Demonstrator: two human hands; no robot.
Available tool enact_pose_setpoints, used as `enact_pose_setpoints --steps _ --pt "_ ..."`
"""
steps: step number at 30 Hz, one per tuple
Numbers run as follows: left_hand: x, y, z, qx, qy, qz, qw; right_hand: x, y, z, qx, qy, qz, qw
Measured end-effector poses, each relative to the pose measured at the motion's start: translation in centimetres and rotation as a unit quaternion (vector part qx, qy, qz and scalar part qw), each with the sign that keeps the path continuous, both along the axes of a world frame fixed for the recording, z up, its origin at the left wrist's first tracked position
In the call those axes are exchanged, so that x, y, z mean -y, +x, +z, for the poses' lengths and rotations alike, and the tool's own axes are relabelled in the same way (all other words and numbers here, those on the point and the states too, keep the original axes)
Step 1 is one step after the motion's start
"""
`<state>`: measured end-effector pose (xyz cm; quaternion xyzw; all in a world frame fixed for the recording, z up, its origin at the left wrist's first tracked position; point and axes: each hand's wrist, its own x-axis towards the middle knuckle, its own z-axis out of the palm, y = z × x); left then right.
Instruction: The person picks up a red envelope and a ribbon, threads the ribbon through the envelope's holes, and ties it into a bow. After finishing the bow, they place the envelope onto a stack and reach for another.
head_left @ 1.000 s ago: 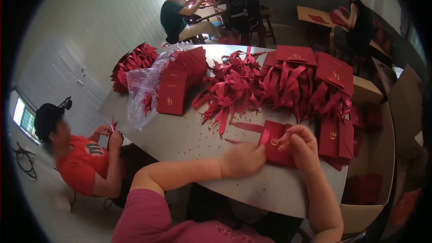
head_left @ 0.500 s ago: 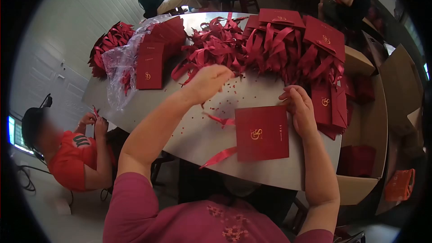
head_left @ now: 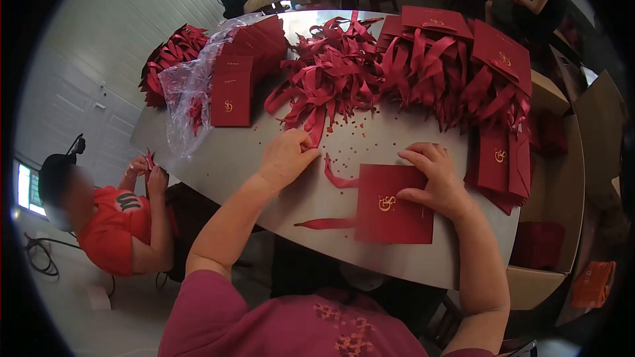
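A flat dark red paper bag (head_left: 374,215) with gold lettering lies on the table in front of me. Two ribbon tails (head_left: 340,182) stick out from its left side. My right hand (head_left: 440,182) rests over the bag's upper right corner, thumb and fingers apart, the thumb touching its face. Up and to the left, my left hand (head_left: 289,157) is closed in a pinch on the end of a red ribbon (head_left: 318,129) that hangs from the heap of ribbons (head_left: 337,69). The fingertips partly hide that end.
Small red scraps (head_left: 350,142) dot the metal table (head_left: 297,208). Stacked red bags (head_left: 496,152) stand at the right, more bags (head_left: 231,96) at the left beside clear plastic (head_left: 178,92). An open cardboard box (head_left: 539,281) adjoins the right edge. A person in orange (head_left: 119,225) sits at left.
My left hand has come down from above the scraps onto a ribbon of the heap. My right hand has moved from beside the bag's edge onto its corner. The view has shifted slightly.
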<state>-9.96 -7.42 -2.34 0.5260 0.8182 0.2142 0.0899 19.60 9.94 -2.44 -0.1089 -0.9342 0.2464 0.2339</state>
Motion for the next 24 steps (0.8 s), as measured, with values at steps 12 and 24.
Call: enact_pose_setpoints --steps 12,24 --pt "-0.5 8.4 10.7 0.008 0.102 -0.175 0.979 2.7 -0.3 2.2 -0.262 -0.048 0.014 0.964" --pt "-7.1 12.8 12.5 0.047 0.183 -0.402 0.896 2.2 2.1 4.7 -0.206 -0.424 -0.005 0.882"
